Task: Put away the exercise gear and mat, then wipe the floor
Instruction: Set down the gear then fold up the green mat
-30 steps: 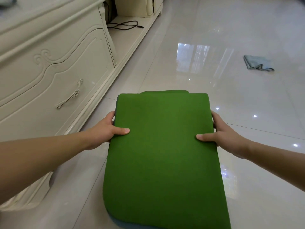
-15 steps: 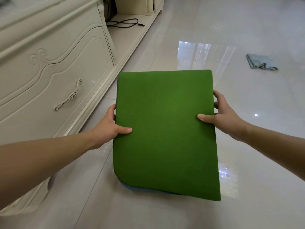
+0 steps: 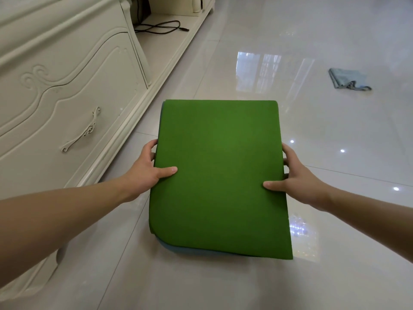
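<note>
Left hand (image 3: 146,173) and right hand (image 3: 295,177) each clamp a side edge of the folded green mat (image 3: 220,175), thumbs on top, fingers probably curled underneath. Mat held above tile floor (image 3: 223,285), beside white cabinet (image 3: 67,92). Blue cloth (image 3: 347,78) lies well apart.

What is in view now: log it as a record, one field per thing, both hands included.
mat: green, folded, blue layer showing at its near edge
left hand: grips mat's left edge, thumb on top
right hand: grips mat's right edge, thumb on top
cloth: grey-blue, crumpled on floor, far right
cabinet: cream, at left, carved front
cable: black, on cabinet's low shelf
</note>
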